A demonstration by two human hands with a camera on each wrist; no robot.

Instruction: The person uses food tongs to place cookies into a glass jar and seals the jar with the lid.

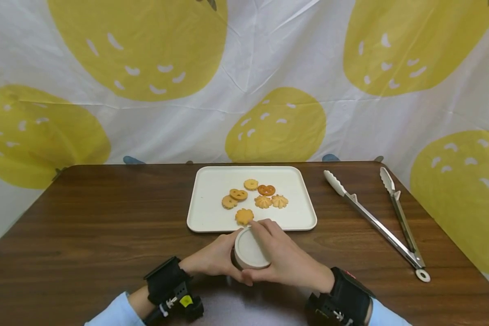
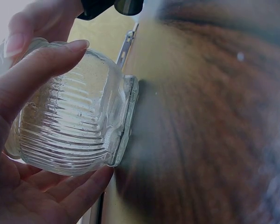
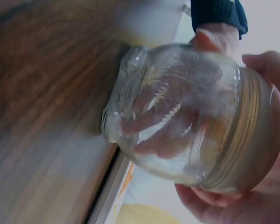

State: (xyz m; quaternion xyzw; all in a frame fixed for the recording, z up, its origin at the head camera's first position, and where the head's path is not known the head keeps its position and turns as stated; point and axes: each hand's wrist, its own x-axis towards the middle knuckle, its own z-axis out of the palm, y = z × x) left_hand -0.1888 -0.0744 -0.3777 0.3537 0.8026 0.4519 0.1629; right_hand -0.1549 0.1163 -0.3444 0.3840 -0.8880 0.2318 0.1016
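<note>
A ribbed glass jar (image 2: 70, 121) with a pale round lid (image 1: 250, 248) stands upright on the table, just in front of the tray. My left hand (image 1: 216, 257) grips the glass body, its thumb and fingers curled round the side, as the left wrist view shows. Up at the lid, my right hand (image 1: 287, 258) holds the rim between thumb and fingers. Through the clear glass (image 3: 177, 112) in the right wrist view, the left hand's fingers show behind. The white tray (image 1: 203, 217) beyond the hands carries several cookies (image 1: 244, 216), some flower-shaped, some pretzel-shaped.
Metal tongs (image 1: 381, 226) with pale tips lie spread on the right side of the brown wooden table (image 1: 106, 226). Behind the table's far edge hangs a white cloth (image 1: 179, 131) printed with large yellow fruit.
</note>
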